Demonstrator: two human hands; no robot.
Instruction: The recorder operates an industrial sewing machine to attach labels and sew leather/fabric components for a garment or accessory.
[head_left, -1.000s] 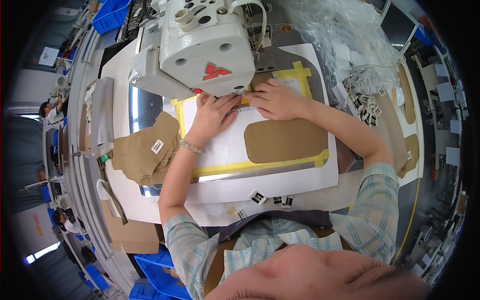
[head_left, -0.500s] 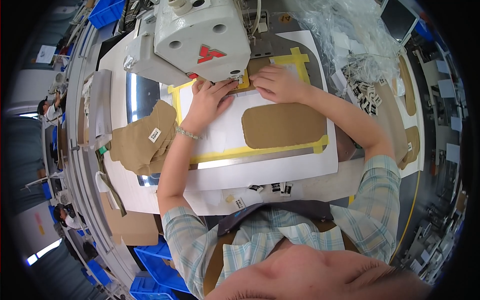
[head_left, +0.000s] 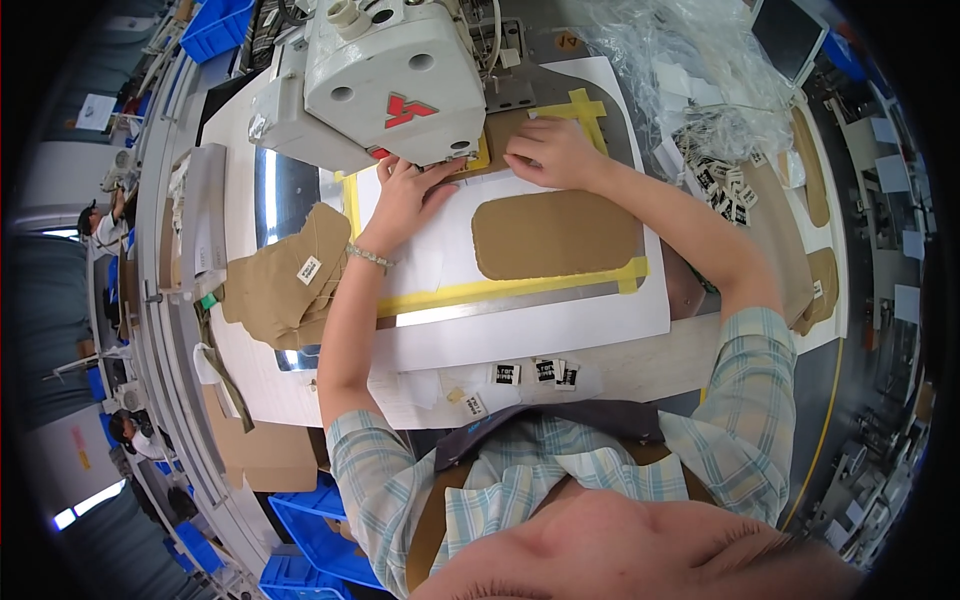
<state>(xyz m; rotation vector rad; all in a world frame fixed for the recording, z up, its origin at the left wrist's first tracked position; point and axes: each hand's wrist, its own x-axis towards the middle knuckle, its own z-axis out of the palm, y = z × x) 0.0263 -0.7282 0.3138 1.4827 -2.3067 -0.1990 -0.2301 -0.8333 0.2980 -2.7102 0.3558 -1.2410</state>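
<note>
My left hand (head_left: 402,202) lies at the front of the white sewing machine head (head_left: 390,85), fingers spread and thumb apart. Its fingertips reach to a small yellow piece (head_left: 481,158) under the head, partly hidden by the hand and machine. Across from it, my right hand (head_left: 556,152) rests with loosely bent fingers beside a brown fabric piece (head_left: 503,135), touching its right part. A white sheet edged with yellow tape (head_left: 500,293) spreads beneath both hands. On that sheet, below my right hand, lies a rounded brown panel (head_left: 557,235).
Stacked brown fabric pieces (head_left: 285,280) lie left of the sheet. Several small black-and-white labels (head_left: 507,374) sit by the near table edge, and a heap of labels (head_left: 722,180) at right. Clear plastic wrapping (head_left: 670,70) fills the far right. A blue bin (head_left: 318,530) stands low at left.
The taped sheet and brown panel have shifted slightly away and to the left. The machine head also appears a little further left. My left hand has drawn slightly left; the right stays by the fabric.
</note>
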